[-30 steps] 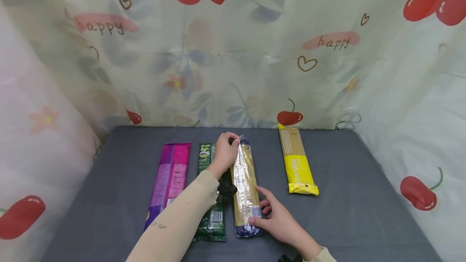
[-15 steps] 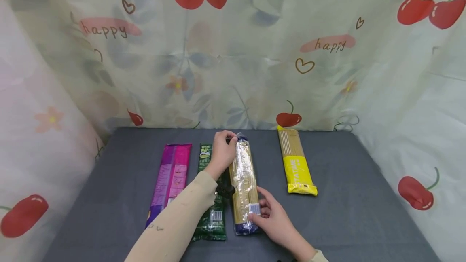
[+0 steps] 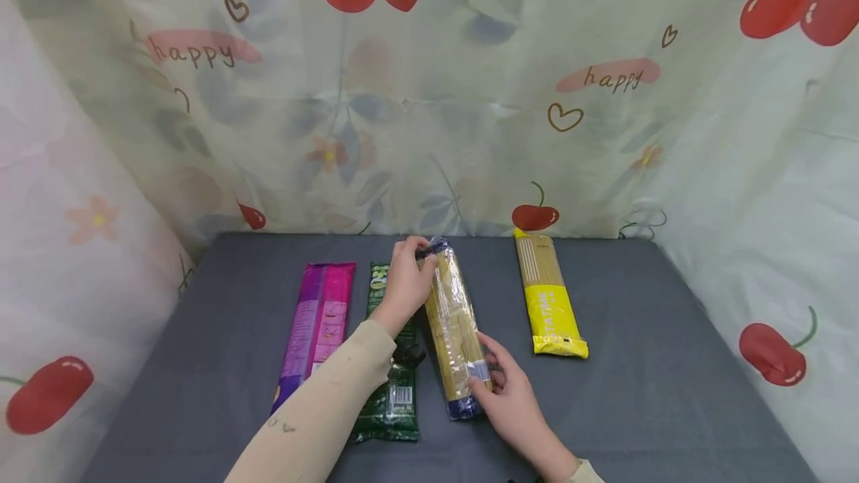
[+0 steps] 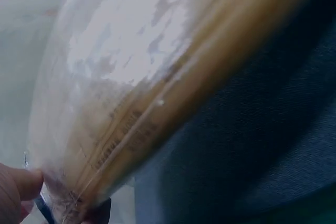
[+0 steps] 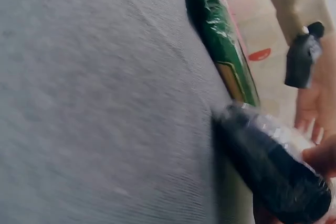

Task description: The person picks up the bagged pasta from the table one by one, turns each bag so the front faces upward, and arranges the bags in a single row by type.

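A clear pack of spaghetti (image 3: 455,319) with dark blue ends leans slightly, its top toward the left, in the head view. At its far end my left hand (image 3: 408,278) pinches the wrapper between thumb and fingers. My right hand (image 3: 513,397) grips the near end, thumb on top beside the barcode and fingers at the right side. In the left wrist view the spaghetti pack (image 4: 152,87) slants large and blurred above dark cloth. The right wrist view shows its dark blue end (image 5: 278,166) raised off the cloth.
Left of the spaghetti lies a green pasta pack (image 3: 392,408), partly covered by my left arm. Farther left is a purple and pink pack (image 3: 322,319). A yellow pasta pack (image 3: 550,304) lies to the right. Grey cloth (image 3: 644,393) covers the table, with a printed curtain (image 3: 456,95) behind.
Both hands have lifted the spaghetti pack a little and moved it away from the front. Its near end has swung right, so it now slants. The other packs stay in place.
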A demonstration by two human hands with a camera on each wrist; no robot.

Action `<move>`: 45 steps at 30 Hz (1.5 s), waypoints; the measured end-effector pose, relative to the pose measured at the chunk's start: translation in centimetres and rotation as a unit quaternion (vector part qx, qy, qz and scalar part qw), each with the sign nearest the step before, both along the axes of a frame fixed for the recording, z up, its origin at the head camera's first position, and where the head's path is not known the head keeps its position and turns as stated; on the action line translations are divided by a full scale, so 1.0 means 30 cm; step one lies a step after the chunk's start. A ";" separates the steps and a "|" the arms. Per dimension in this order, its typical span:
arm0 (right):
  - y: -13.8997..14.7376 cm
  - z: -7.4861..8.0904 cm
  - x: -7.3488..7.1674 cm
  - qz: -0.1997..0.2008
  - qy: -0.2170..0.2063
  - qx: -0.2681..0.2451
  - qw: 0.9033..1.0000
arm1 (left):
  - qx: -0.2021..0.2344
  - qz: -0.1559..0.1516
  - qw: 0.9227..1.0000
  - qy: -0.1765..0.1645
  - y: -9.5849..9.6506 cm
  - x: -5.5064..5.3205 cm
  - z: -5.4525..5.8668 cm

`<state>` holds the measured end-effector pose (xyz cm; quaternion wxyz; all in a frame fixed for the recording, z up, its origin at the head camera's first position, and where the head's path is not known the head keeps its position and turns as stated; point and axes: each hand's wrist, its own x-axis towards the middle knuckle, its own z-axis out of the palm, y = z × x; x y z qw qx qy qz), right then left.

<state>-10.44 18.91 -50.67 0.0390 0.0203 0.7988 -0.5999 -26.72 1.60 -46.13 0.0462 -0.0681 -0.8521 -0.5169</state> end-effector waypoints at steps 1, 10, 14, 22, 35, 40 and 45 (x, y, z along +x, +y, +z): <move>0.003 0.004 -0.003 -0.008 0.007 0.012 1.000 | -0.005 0.000 1.000 0.000 -0.001 0.001 -0.003; 0.030 0.069 -0.035 -0.075 0.095 0.138 0.983 | 0.099 0.014 0.993 -0.056 -0.007 0.002 -0.035; 0.028 0.108 -0.044 -0.074 0.139 0.198 0.967 | 0.136 0.023 0.988 -0.063 -0.006 0.003 -0.030; 0.038 0.137 -0.055 -0.051 0.238 0.323 0.915 | 0.258 0.012 0.961 -0.099 -0.001 0.001 -0.023; -0.012 0.123 -0.043 0.027 0.402 0.504 0.764 | 0.356 -0.044 0.905 -0.228 -0.015 0.005 -0.026; -0.030 0.108 -0.035 0.041 0.419 0.525 0.740 | 0.318 -0.007 0.921 -0.225 -0.001 0.013 -0.033; -0.034 0.097 -0.030 0.044 0.410 0.530 0.741 | 0.310 0.006 0.926 -0.215 0.011 0.016 -0.042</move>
